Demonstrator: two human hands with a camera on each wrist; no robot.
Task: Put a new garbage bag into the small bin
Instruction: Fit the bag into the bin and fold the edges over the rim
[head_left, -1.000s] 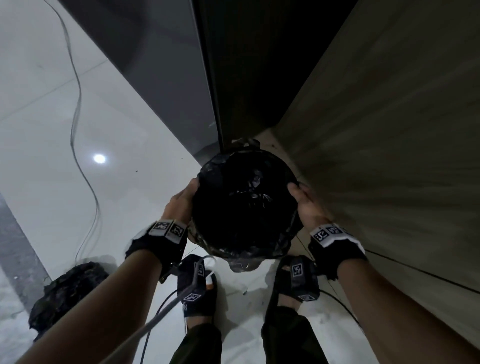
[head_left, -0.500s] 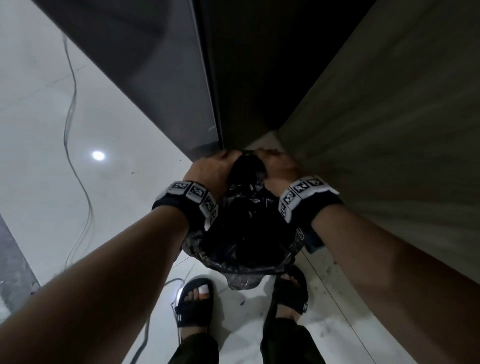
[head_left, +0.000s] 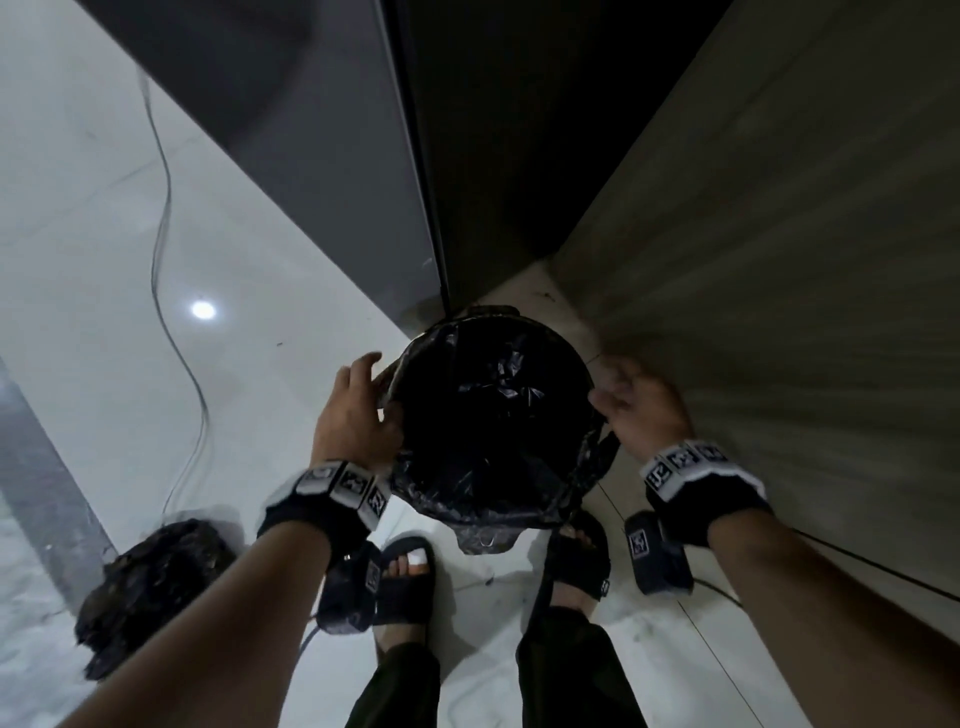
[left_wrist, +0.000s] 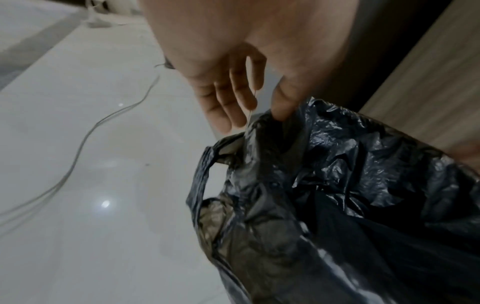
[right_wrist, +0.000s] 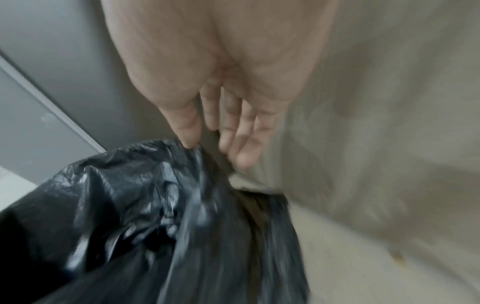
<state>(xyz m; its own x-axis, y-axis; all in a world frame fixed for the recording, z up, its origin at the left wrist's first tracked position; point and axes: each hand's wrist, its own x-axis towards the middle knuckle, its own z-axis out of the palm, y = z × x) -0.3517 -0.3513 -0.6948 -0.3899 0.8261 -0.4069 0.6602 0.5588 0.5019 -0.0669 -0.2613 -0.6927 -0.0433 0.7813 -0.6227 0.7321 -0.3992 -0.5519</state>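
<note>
The small round bin (head_left: 484, 540) stands on the floor between my feet and the corner. A black garbage bag (head_left: 493, 415) lines it, its edge folded over the rim and hanging crumpled down the outside (left_wrist: 337, 185) (right_wrist: 155, 205). My left hand (head_left: 363, 395) is at the left of the rim with straight fingers; its thumb tip touches the bag's edge (left_wrist: 281, 112). At the right of the rim my right hand (head_left: 623, 395) also has straight fingers, the thumb tip on the plastic (right_wrist: 191, 142). Neither hand grips anything.
A full, tied black bag (head_left: 150, 587) lies on the white floor at the lower left. A thin cable (head_left: 166, 249) snakes across the tiles. A grey cabinet panel (head_left: 311, 182) and a wood-grain wall (head_left: 779, 260) close in the bin's corner.
Half a second ago both hands were together at the bin's far rim, on the bag. They have since drawn apart to the left and right of the rim with straight fingers.
</note>
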